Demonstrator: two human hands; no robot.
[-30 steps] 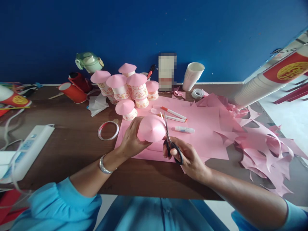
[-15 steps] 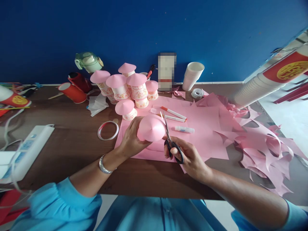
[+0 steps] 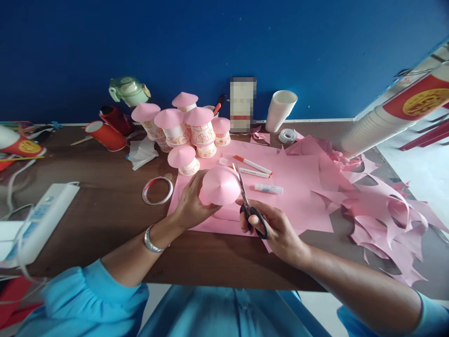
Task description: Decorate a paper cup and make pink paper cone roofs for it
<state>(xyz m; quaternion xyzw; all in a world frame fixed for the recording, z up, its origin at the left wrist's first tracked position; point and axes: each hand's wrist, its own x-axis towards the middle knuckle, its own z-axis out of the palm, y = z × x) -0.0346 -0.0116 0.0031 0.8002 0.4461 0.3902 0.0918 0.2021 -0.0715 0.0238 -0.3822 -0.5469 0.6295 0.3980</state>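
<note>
Scissors [image 3: 247, 204] right of cone [image 3: 220, 186], towers [image 3: 202, 132] behind, paper sheets [image 3: 298, 187] below, scraps [image 3: 372, 227] far right, tape ring [image 3: 156, 203] left

Garment [image 3: 206, 313] turquoise-blue, loosely creased at the front, a dark vertical line near the middle; left sleeve [image 3: 66, 295] matching blue, full and puffed, fabric gathered into soft folds, ending in a broad, smoother cuff [image 3: 110, 281]; right sleeve [image 3: 433, 316] same blue, only partly in frame, its edge plain; silver-coloured bracelet [image 3: 150, 239] on the left wrist, wide, shiny, surface apparently patterned, detail too small to read; left hand [image 3: 191, 203] and right hand [image 3: 280, 234] ungloved; forearms bare below the sleeves.
</note>
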